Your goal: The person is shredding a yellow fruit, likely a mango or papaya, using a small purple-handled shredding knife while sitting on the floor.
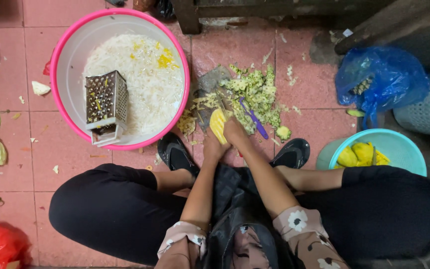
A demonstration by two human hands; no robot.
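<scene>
The person squats on the pink tiled floor [60, 144], knees spread wide, both forearms reaching forward between them and converging low over the tiles. The left hand [214, 145] sits with its fingers curled around the lower end of a peeled yellow fruit [218, 124], which stands tilted just above the floor. The right hand [235, 133] lies against the fruit's right side, fingers pressed together on it; whether it grips a blade cannot be told. Directly beyond the hands lies a heap of green peelings [255, 94] spread on the floor, with a purple-handled peeler [254, 119] resting on it, apart from the right hand. To the left stands a pink-rimmed basin [65, 55] holding white shreds and a metal box grater [106, 105]. To the right, a teal bowl [399, 147] holds more peeled yellow fruit, beside a blue plastic bag [379, 79]. Black sandals [175, 154] flank the hands.
</scene>
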